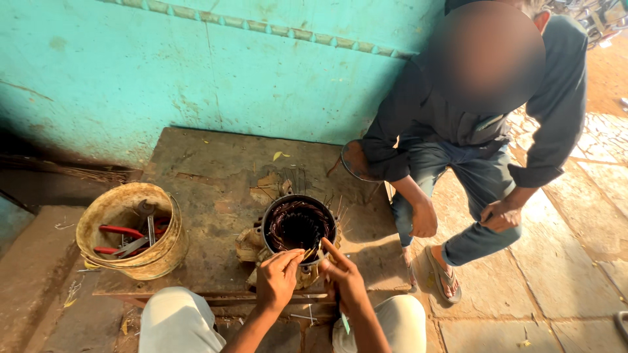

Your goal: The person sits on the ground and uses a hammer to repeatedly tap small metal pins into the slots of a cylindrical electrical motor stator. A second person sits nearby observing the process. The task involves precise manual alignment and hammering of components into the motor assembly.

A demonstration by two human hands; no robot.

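Note:
A round metal motor stator (297, 225) with dark copper windings inside stands on a worn wooden board (216, 170). My left hand (277, 280) pinches thin strips at the stator's near rim. My right hand (345, 274) rests against the same rim, forefinger stretched toward the winding, with a slim tool hanging below the wrist. Thin wires stick up behind the stator.
A dirty round bucket (131, 232) holding red-handled pliers and other tools stands at the board's left. Another person (471, 131) in dark clothes and sandals bends over at the right, on a stone-paved floor. A turquoise wall (196, 65) rises behind the board.

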